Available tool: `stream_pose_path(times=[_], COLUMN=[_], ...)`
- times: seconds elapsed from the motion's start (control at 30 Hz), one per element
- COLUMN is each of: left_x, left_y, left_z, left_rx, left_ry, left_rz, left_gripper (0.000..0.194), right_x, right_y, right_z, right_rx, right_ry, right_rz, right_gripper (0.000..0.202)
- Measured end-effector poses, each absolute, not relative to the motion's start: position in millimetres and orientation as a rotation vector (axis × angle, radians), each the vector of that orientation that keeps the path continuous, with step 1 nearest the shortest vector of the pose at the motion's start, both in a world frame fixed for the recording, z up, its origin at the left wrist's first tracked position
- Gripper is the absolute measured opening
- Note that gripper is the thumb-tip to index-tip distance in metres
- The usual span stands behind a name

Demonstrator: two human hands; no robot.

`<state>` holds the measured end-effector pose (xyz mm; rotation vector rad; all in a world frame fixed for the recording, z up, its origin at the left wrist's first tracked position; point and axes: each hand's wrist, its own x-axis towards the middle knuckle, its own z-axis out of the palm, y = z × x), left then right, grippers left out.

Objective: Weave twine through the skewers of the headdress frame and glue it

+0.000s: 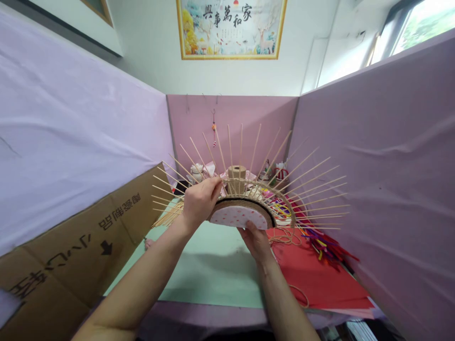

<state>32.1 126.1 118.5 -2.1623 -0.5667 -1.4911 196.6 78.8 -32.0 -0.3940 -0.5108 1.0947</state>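
Note:
A half-round, fan-like frame of thin wooden sticks is raised above the table. At its base is a half-disc (pixel 238 216), white with red dots and edged with brown cord and a black band. Pale sticks radiate from its curved edge, and an arc of twine (pixel 289 204) is woven across them. My left hand (pixel 202 196) is closed with thumb and fingers pinched at the upper left of the frame, near the twine; sticks run behind it. From below, my right hand (pixel 255 241) grips the flat lower edge of the half-disc, thumb in front, other fingers partly hidden.
Behind the frame stands a twine spool (pixel 236 171). Loose sticks (pixel 167 215) lie left. On the right are red sheets (pixel 316 279), coiled twine (pixel 286 237) and colourful strips (pixel 325 244). A cardboard sheet (pixel 81 251) leans left; cloth-covered walls enclose the green-topped table (pixel 213 279).

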Motion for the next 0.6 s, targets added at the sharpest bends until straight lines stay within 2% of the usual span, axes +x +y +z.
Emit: stream_pose_path(times=[0.37,0.6], left_x=[33.1,32.1], left_y=[120.6,122.0], left_z=[121.3,125.1], left_rx=[-2.162,-2.211], left_ry=[-0.631,-0.654], left_rz=[-1.559,-1.400], left_gripper=[0.019,0.019], right_x=[196.7,195.6], right_y=[79.2,78.3], right_z=[-33.5,-32.5], right_rx=[-0.374,-0.396], right_ry=[-0.547,-0.523], right_rz=[1.101,1.092], right_gripper=[0.036,0.031])
